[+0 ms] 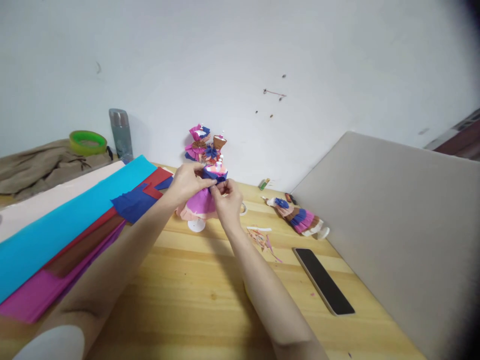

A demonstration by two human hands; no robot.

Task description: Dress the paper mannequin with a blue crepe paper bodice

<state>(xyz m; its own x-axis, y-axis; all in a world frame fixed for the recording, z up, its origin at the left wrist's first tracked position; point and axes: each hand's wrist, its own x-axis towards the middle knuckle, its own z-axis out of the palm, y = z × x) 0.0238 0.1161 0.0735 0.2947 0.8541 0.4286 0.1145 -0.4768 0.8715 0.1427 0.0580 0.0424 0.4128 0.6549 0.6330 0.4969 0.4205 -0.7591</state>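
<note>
A small dress form wearing a crepe-paper dress stands upright on a round white base. Its skirt is purple with a peach ruffle, and dark blue paper wraps the bodice. My left hand is at the left of the waist, thumb and fingers pressed on the blue paper. From the right, my right hand pinches the blue paper at the waist, its fingertips close to my left thumb. What lies right between the fingertips is partly hidden. Behind stand more dressed forms with pink, brown and blue ruffles.
Crepe-paper sheets in several colours lie at the left, near a green tape roll and a flask. At the right are paper scraps, a phone, a dressed form lying down and a grey panel.
</note>
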